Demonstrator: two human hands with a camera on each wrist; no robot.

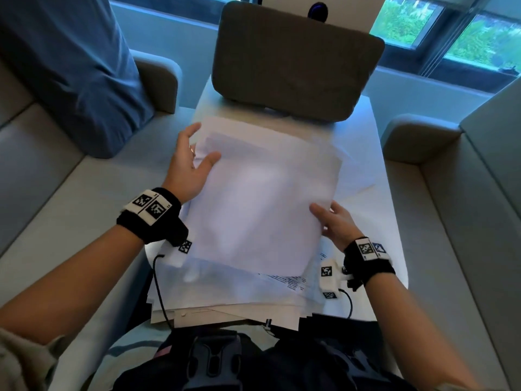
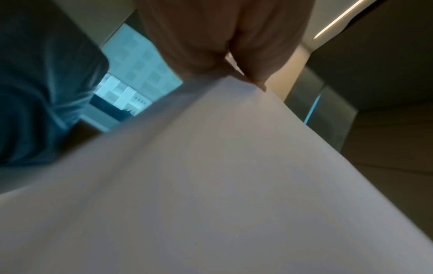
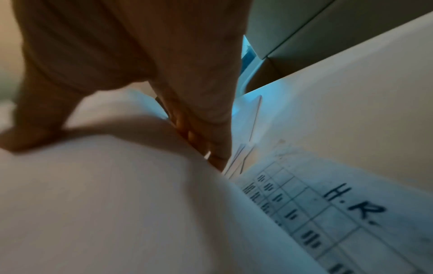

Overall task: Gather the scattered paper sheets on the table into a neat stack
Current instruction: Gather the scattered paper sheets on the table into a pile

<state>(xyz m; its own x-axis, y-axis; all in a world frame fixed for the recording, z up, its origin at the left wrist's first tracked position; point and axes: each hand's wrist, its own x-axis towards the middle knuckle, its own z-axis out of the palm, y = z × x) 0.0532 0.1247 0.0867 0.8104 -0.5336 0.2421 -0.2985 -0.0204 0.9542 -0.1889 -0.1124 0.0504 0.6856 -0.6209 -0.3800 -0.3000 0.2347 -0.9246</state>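
Observation:
A bundle of white paper sheets hangs tilted above the table, held between both hands. My left hand grips its far left edge, thumb on top and fingers along the edge. My right hand pinches the near right corner, thumb above and fingers beneath. In the left wrist view the sheets run up to my left hand. In the right wrist view my right hand clamps the sheets. More sheets lie on the table below, among them a printed one with a grid marked "H.R.".
A brown cushion stands at the table's far end. A blue pillow lies on the grey sofa at the left, and another sofa seat flanks the right. Tan card pokes out at the near edge. Cables hang from both wrist cameras.

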